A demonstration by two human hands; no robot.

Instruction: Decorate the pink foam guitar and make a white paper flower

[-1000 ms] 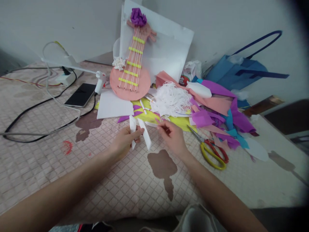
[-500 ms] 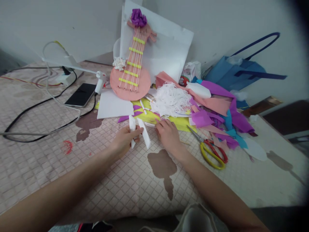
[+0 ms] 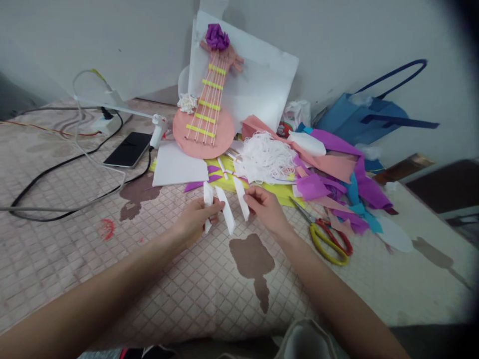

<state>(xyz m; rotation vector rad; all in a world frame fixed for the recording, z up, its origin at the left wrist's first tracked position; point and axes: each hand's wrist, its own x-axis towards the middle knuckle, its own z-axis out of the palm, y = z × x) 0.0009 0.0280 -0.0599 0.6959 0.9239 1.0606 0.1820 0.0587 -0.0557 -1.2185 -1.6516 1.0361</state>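
My left hand (image 3: 198, 215) is closed on two white foam strips (image 3: 226, 210), which stick up apart from each other between thumb and fingers. A third white strip (image 3: 241, 199) is pinched upright in my right hand (image 3: 264, 205), just right of the other two. Behind the hands, a pink paper guitar (image 3: 204, 130) with white strings, yellow bars and a purple paper flower (image 3: 217, 37) leans on a white foam board (image 3: 258, 85). A flat white foam piece (image 3: 179, 167) lies in front of it on the left.
Scissors (image 3: 329, 244) with yellow and red handles lie right of my right hand. Tangled white string (image 3: 266, 157) and coloured paper scraps (image 3: 312, 185) are heaped behind. Left stand a glue gun (image 3: 157, 130), a phone (image 3: 127, 149) and looping cables (image 3: 48, 172). A blue bag (image 3: 359, 114) sits back right.
My right hand has picked up a white strip from the table by the yellow paper and raised it beside the left hand's strips. The left hand keeps its hold.
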